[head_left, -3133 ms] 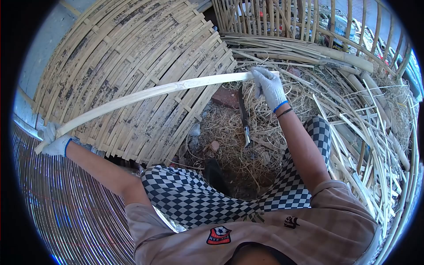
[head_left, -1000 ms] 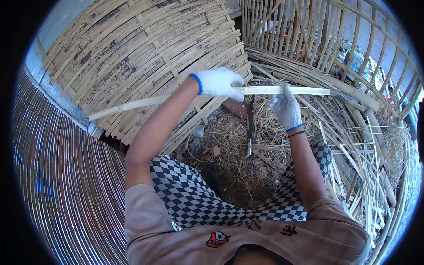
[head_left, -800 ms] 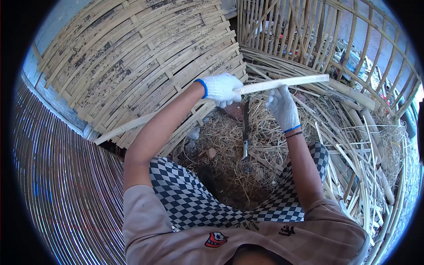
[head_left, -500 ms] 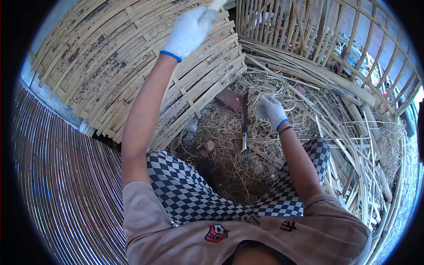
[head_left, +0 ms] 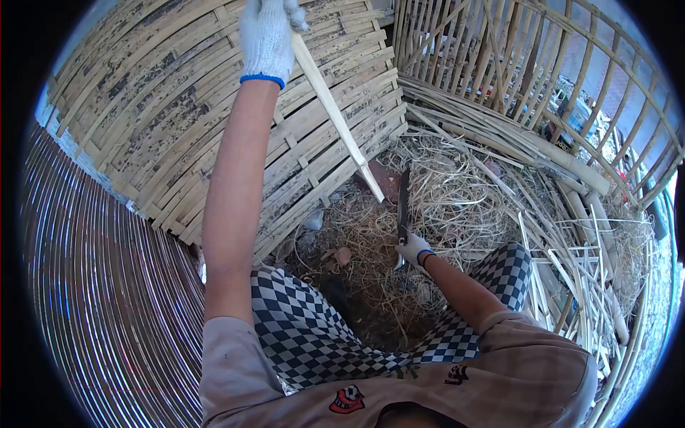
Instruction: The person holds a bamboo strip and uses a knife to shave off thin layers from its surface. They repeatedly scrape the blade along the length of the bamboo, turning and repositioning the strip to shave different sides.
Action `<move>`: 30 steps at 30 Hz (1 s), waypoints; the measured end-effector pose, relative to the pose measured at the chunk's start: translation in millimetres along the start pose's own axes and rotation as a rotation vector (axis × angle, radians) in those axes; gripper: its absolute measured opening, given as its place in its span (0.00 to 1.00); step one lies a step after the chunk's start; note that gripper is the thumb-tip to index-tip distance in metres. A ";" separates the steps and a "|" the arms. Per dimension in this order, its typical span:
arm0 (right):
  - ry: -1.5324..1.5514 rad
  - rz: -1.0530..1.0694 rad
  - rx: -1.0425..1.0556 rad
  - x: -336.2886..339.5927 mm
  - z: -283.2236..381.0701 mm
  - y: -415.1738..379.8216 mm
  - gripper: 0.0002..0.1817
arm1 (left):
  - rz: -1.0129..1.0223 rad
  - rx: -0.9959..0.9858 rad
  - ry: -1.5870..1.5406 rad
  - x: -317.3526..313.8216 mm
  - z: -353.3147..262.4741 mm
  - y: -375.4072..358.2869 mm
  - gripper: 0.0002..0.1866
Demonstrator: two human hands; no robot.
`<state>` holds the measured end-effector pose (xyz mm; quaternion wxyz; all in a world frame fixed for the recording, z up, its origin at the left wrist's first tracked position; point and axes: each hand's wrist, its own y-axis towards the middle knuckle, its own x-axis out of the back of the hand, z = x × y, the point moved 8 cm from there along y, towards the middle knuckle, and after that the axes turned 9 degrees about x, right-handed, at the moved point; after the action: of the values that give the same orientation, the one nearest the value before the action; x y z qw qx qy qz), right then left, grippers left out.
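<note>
My left hand (head_left: 268, 41), in a white knitted glove with a blue cuff, is raised at the top of the view. Its fingers are closed around a pale bamboo strip (head_left: 330, 107), which slants down to the right until its lower end hangs near a reddish block (head_left: 389, 180). Low in front of me, my right hand (head_left: 414, 247), gloved the same way, is wrapped round the handle of a large knife (head_left: 404, 200). The dark blade points away from me, just right of the strip's end. Curly bamboo shavings (head_left: 457, 192) cover the ground around the knife.
A woven bamboo panel (head_left: 178, 107) leans on the left, above a ribbed, shiny surface (head_left: 107, 285). A bamboo slat fence (head_left: 528, 64) stands at the back right. Bamboo poles (head_left: 564, 160) and loose split strips (head_left: 581, 285) lie along the right side.
My right hand has moved down from above the shavings and taken hold of the knife's handle. My left hand has moved left, and the strip now slants down towards the block.
</note>
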<state>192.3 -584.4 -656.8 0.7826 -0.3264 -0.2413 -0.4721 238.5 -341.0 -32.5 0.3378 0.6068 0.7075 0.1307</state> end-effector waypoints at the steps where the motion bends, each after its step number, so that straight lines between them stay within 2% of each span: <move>1: -0.011 -0.028 -0.030 2.2 0.9 -0.7 0.32 | 0.013 0.013 -0.024 4.6 10.2 6.3 0.14; 6: -0.053 -0.078 -0.174 2.9 -1.4 -1.4 0.33 | 0.016 0.083 -0.133 12.4 58.0 17.0 0.17; 9: -0.101 -0.081 -0.249 4.4 9.5 -2.1 0.34 | 0.032 0.074 0.034 10.0 77.7 11.2 0.17; 13: -0.094 -0.041 -0.259 -0.6 1.8 6.6 0.33 | 0.032 0.089 0.025 17.4 115.9 6.4 0.17; 16: 0.012 -0.130 -0.245 8.7 -6.2 7.5 0.30 | 0.015 0.088 0.024 26.3 136.0 3.8 0.17; 19: 0.378 -0.160 -0.244 -22.1 -62.7 51.8 0.29 | -0.002 0.104 0.005 35.2 146.6 4.7 0.15; 20: 0.484 -0.158 -0.160 -26.2 -75.4 65.1 0.24 | 0.001 0.111 -0.002 38.8 146.6 7.9 0.15; 24: 0.791 -0.096 -0.136 32.4 -5.6 6.1 0.13 | -0.077 0.040 -0.034 48.5 131.5 13.6 0.16; 27: 0.899 -0.176 -0.146 46.0 -1.3 -11.5 0.15 | -0.091 0.036 -0.044 52.8 116.6 13.5 0.16; 30: 0.823 -0.257 -0.064 60.1 8.0 -15.7 0.17 | -0.126 0.018 -0.035 55.6 115.2 11.2 0.16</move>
<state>204.0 -618.7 -605.8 0.7379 -0.1022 0.0670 -0.6638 318.5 -311.8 -128.5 0.3522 0.5661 0.7396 0.0920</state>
